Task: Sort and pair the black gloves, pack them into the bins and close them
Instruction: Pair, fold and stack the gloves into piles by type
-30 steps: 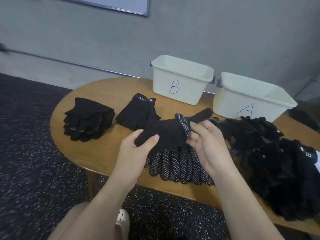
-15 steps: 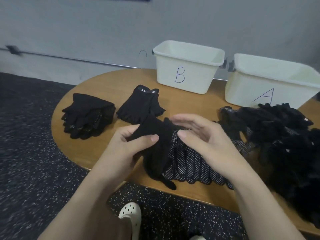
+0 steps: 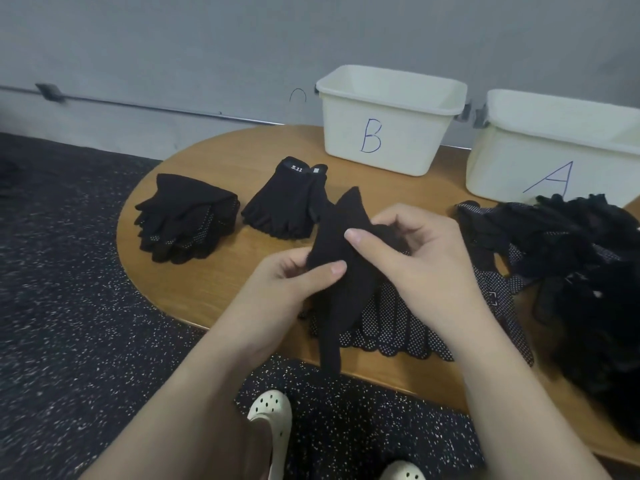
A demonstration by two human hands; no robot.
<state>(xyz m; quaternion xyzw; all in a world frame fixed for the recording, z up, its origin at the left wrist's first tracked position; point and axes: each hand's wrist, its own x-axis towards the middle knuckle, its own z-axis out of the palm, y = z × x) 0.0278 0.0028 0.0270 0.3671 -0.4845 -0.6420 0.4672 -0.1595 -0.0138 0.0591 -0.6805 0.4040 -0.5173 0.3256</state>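
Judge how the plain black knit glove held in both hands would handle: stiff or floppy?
Probably floppy: the plain black knit glove folds between the left hand and right hand, its lower end drooping past the wooden table edge. Likely light and unlikely to slip, being pinch-held.

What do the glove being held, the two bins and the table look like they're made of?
Held glove: soft knit or fleece, matte black and fuzzy at the edges, drooping limply between the left hand and right hand. Bin B and bin A: likely moulded plastic, cream, smooth with rolled rims. Table: wood or wood-look laminate, with faint grain and a slight sheen.
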